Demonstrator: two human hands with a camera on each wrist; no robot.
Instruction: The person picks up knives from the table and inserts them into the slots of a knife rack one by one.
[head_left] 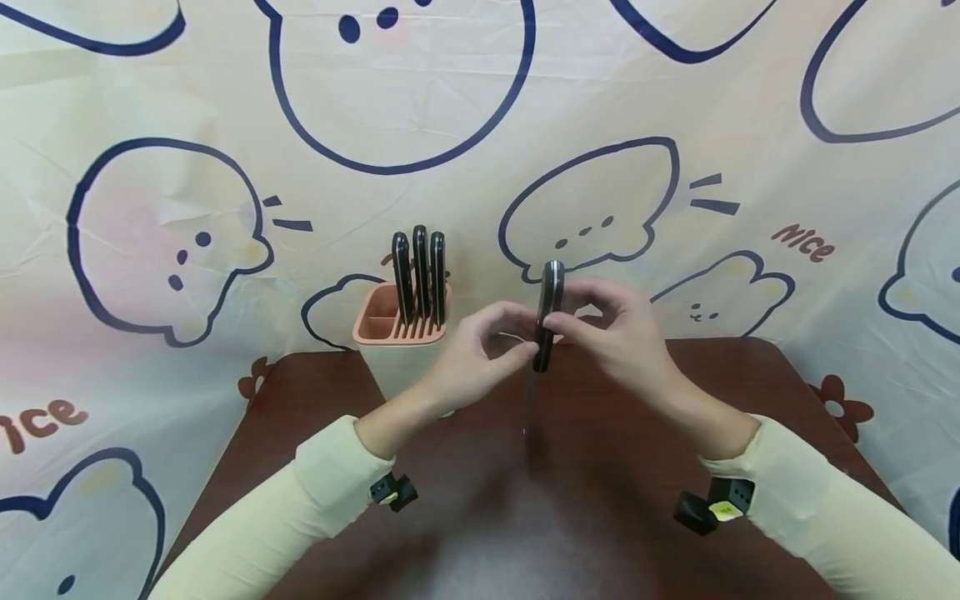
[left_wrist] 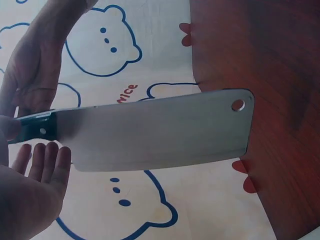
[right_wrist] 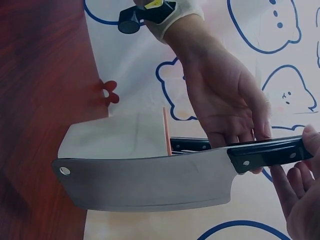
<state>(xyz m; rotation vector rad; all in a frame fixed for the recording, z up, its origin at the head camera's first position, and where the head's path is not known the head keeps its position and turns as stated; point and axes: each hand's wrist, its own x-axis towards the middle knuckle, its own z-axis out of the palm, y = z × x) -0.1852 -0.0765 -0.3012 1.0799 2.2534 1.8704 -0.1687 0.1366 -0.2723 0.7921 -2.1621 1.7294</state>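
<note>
A cleaver [left_wrist: 155,132] hangs upright above the table, black riveted handle [head_left: 551,292] on top, broad blade pointing down. My right hand [head_left: 630,337] pinches the handle from the right, its thumb across the near side. From the left, my left hand [head_left: 480,350] has thumb and fingertips on the handle's lower part, close to the blade. The blade shows edge-on in the head view, while both wrist views show its flat side and the hole at its far corner. Part of the left fingers lies behind the handle [right_wrist: 270,152] in the right wrist view.
Behind my left hand stands a white knife holder [head_left: 393,362] with an orange slotted top [head_left: 367,321]. Three black-handled knives [head_left: 420,271] stand in its slots. The dark brown table [head_left: 600,517] meets a cartoon-printed cloth [head_left: 465,200] at its back and sides.
</note>
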